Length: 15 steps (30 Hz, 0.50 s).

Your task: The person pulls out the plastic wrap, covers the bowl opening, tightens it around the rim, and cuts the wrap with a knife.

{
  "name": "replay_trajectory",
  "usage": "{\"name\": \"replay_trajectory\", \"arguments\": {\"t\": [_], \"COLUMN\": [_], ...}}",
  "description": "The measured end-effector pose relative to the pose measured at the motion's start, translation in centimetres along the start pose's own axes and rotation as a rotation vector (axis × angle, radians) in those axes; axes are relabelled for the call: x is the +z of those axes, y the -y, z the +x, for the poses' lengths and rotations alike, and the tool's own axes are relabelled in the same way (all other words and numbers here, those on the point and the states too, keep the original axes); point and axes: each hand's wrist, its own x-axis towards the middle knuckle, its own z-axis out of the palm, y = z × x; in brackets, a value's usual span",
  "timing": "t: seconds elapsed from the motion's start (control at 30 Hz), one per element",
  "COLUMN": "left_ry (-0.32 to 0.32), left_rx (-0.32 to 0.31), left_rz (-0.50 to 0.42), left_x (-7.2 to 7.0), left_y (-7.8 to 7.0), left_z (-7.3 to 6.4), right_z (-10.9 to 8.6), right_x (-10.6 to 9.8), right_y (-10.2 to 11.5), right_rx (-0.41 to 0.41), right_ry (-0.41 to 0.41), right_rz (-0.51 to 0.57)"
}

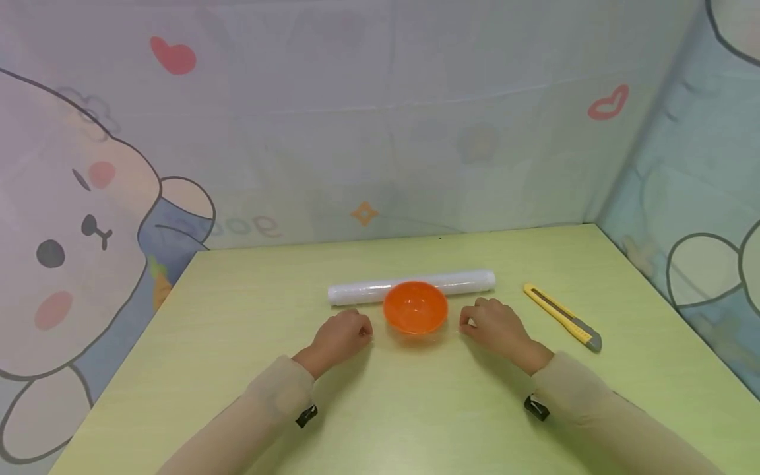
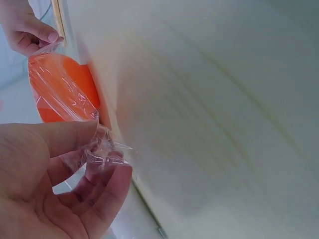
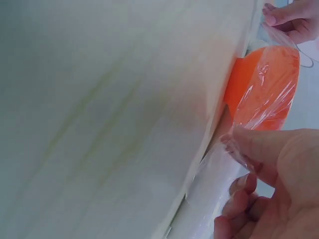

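Observation:
An orange bowl (image 1: pixel 415 309) stands upright on the table between both hands. Clear plastic wrap (image 2: pixel 65 87) is stretched over its mouth, with creases running toward each side. At the bowl's left, my left hand (image 1: pixel 343 336) pinches a bunched edge of the wrap between thumb and fingers. On the other side my right hand (image 1: pixel 496 326) pinches the opposite edge, its thumb pressed on the film in the right wrist view. Behind the bowl lies a white roll of plastic wrap (image 1: pixel 469 282), partly hidden by it.
A yellow and grey utility knife (image 1: pixel 563 316) lies on the table to the right of the right hand. The pale green table (image 1: pixel 249 284) ends at a patterned cloth backdrop (image 1: pixel 332 165) behind, with more cloth at both sides.

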Motion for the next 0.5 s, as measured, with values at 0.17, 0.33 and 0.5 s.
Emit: {"name": "replay_trajectory", "arguments": {"t": [0.17,0.33,0.5], "left_ry": [0.032,0.044,0.099], "left_rx": [-0.102,-0.180,-0.254], "left_rz": [-0.049,-0.121,-0.298], "left_x": [0.4,0.6,1.0], "left_y": [0.0,0.0,0.0], "left_z": [0.9,1.6,2.1], "right_z": [0.6,1.3,2.0], "right_x": [0.4,0.8,0.9], "right_y": [0.2,0.0,-0.2], "right_rx": [0.087,0.147,0.213], "right_ry": [0.051,0.074,0.132], "right_rz": [0.117,0.253,0.374]}}
